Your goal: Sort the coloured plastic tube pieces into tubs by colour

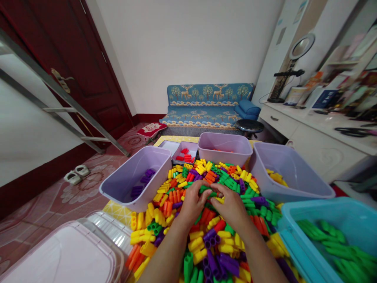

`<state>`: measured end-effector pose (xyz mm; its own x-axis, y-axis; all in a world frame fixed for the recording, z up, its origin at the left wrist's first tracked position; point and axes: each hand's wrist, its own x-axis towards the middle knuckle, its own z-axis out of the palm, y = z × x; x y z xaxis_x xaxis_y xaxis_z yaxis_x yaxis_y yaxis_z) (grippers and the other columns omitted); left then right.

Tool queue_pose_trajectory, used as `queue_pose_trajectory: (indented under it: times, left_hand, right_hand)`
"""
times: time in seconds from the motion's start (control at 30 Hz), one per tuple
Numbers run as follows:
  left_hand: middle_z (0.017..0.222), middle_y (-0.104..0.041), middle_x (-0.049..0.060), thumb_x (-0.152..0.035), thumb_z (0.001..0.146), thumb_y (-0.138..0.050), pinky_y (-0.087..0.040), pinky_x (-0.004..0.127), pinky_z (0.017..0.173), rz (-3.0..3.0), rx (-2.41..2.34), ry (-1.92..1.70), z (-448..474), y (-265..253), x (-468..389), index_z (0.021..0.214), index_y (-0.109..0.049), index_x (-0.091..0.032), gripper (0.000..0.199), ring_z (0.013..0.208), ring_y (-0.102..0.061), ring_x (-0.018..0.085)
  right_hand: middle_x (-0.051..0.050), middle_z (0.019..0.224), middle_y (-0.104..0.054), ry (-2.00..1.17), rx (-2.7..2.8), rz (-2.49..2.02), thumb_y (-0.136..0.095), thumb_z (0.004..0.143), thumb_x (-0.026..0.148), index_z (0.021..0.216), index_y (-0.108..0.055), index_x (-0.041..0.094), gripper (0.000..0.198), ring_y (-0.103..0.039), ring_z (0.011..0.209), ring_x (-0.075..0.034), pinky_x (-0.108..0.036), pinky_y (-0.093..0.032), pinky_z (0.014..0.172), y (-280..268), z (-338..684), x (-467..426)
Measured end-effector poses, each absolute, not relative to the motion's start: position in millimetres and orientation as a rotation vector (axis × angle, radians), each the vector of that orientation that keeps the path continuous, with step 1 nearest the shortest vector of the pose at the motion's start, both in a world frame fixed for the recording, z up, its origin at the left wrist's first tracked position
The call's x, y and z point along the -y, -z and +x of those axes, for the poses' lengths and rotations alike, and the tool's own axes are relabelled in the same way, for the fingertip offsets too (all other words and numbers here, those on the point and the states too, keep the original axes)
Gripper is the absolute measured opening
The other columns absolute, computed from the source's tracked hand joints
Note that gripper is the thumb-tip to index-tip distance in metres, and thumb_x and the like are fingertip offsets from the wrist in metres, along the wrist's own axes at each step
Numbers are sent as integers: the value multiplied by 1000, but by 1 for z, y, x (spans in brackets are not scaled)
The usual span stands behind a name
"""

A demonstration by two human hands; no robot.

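Note:
A wide heap of plastic building blocks (210, 215), shaped like joined tubes with rounded ends, covers the table in yellow, green, purple, orange and red. Over its middle, my left hand (194, 198) curls its fingers and thumb around green blocks (205, 189). My right hand (226, 201) faces it, fingers bent onto the same green blocks from the other side. The fingertips partly hide how many blocks are held. Yellow and orange blocks lie just below both hands.
Around the heap stand a lilac bin (118, 188) with purple blocks, a small tray (177, 160) with red ones, a back bin (225, 157) with a few orange-red ones, a right bin (312, 188) with yellow ones, and a turquoise bin (297, 208) with green ones. Lids (67, 255) lie front left.

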<state>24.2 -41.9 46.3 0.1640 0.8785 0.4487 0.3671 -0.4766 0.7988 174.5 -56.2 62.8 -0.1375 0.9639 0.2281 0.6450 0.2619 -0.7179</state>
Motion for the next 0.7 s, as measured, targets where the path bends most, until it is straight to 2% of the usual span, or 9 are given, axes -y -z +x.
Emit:
queue_pose_trajectory:
  times: [0.1, 0.2, 0.37, 0.53, 0.7]
  left_hand:
    - [88, -65, 3, -26, 85, -62, -46, 27, 77, 1926, -1224, -1303, 24, -46, 41, 92, -58, -18, 12, 84, -61, 17]
    - [84, -63, 1, -26, 84, -63, -45, 26, 73, 1921, -1236, -1327, 24, -45, 40, 90, -58, -18, 11, 79, -60, 15]
    - [88, -65, 3, -18, 85, -60, -46, 26, 76, 1993, -1194, -1367, 24, -42, 39, 91, -61, -18, 7, 84, -61, 16]
    - [96, -63, 5, -10, 85, -55, -47, 27, 83, 2052, -1122, -1333, 26, -42, 40, 99, -65, -20, 20, 93, -60, 17]
    - [111, -61, 8, -8, 90, -42, -46, 31, 92, 2091, -1081, -1299, 24, -41, 41, 118, -60, -23, 36, 106, -57, 18]
  right_hand:
    - [-3, 107, -69, -382, 1972, -1530, -57, 77, 18, 104, -65, 24, 29, -61, 100, -23, -37, -43, 90, -69, 174, 59]
    - [-3, 104, -69, -279, 2001, -1577, -59, 78, 17, 106, -65, 23, 29, -60, 99, -23, -37, -43, 90, -72, 173, 61]
    - [-3, 100, -64, -224, 2041, -1604, -53, 80, 11, 104, -67, 23, 31, -61, 90, -19, -29, -45, 76, -74, 172, 63]
    - [-4, 98, -63, -192, 2083, -1723, -52, 80, 12, 103, -68, 24, 31, -62, 82, -19, -29, -44, 70, -73, 175, 64]
    - [-5, 95, -66, -387, 1976, -1689, -55, 80, 17, 99, -66, 20, 22, -63, 84, -20, -32, -47, 77, -63, 182, 56]
